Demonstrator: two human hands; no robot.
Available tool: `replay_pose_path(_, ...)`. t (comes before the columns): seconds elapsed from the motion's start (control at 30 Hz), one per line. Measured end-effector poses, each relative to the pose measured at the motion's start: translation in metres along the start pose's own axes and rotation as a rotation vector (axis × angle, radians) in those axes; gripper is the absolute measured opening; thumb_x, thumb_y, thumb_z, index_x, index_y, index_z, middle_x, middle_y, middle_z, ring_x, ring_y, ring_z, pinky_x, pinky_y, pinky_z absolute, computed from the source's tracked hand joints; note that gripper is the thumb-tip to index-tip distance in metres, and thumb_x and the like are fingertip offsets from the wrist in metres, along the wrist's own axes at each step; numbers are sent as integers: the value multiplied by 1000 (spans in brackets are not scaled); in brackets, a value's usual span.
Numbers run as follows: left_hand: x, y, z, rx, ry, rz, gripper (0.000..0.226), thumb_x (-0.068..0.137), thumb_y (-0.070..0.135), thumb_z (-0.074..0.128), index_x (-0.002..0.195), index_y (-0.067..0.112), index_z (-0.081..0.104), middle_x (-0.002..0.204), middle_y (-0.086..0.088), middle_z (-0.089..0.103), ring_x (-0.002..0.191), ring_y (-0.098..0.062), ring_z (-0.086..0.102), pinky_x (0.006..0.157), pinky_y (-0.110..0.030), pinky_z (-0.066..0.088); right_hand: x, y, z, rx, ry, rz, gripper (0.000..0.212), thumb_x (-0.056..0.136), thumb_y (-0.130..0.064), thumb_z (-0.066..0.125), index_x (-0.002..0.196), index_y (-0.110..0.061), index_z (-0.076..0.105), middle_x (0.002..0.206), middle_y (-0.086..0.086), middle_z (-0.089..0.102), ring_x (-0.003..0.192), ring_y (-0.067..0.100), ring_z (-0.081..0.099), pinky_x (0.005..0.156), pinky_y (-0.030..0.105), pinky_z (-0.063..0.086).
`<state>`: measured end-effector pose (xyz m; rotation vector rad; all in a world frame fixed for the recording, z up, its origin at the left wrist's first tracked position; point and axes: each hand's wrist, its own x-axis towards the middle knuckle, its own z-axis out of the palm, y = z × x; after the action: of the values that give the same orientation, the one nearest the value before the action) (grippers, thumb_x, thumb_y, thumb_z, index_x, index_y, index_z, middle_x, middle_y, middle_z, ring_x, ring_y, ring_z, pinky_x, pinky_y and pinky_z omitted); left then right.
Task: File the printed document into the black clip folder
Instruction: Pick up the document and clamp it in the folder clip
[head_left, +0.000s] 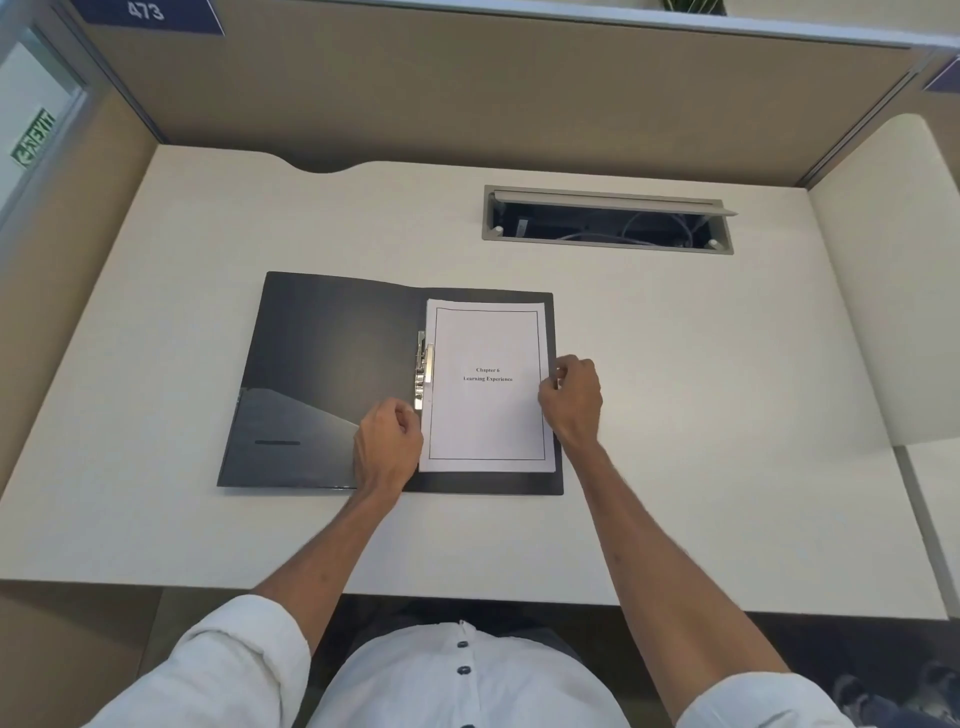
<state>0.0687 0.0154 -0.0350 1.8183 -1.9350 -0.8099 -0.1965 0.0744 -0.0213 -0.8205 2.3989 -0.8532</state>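
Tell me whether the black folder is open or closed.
Open. The black folder lies spread flat on the desk, inside cover facing up, with the printed document on its right half beside the metal clip.

Single head view, looking steeply down at desk (675, 364) (wide-angle, close overhead).

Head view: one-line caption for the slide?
Printed document lies on the right half of the open black clip folder, left hand by the metal clip, right hand at its right edge.

Cream desk (675, 415); open black clip folder (322, 374) flat on it.
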Motion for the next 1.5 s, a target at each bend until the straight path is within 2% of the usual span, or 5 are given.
replay_pose_path(0.17,23,1,-9,67,19,139,19,104,23,57,120,20,66,115,1,71,106,-19,62,80,-37,58,-8,-19,16,-217,-220,-381,52,94,-18,69,145,-16,59,140,5,53,131,25,52,90,42,58)
replay_pose_path(0.3,47,14,-18,119,-9,227,30,102,20,60,132,17,62,126,-2,67,117,-22,58,90,-41,58,-9,-36,29,-426,-361,-508,65,95,-25,74,155,-19,51,157,6,44,140,30,48,103,49,54)
replay_pose_path(0.7,84,24,-19,244,-78,312,42,98,16,63,140,12,61,134,-11,64,121,-28,59,93,-44,59,-6,-38,46,-491,-404,-487,69,93,-29,78,155,-18,49,163,6,38,146,30,46,116,51,44)
replay_pose_path(1.23,123,23,-9,442,-320,574,74,97,-3,55,167,15,37,171,-5,43,161,-33,30,122,-62,37,-7,-40,47,-461,-405,-445,68,91,-28,80,153,-20,51,161,2,39,145,28,46,116,51,46)
replay_pose_path(1.5,118,32,-10,377,-252,611,73,97,-3,57,166,16,39,150,-11,57,138,-36,52,102,-52,50,-6,-39,47,-452,-412,-419,67,91,-27,79,151,-22,50,160,1,39,143,27,44,114,49,43)
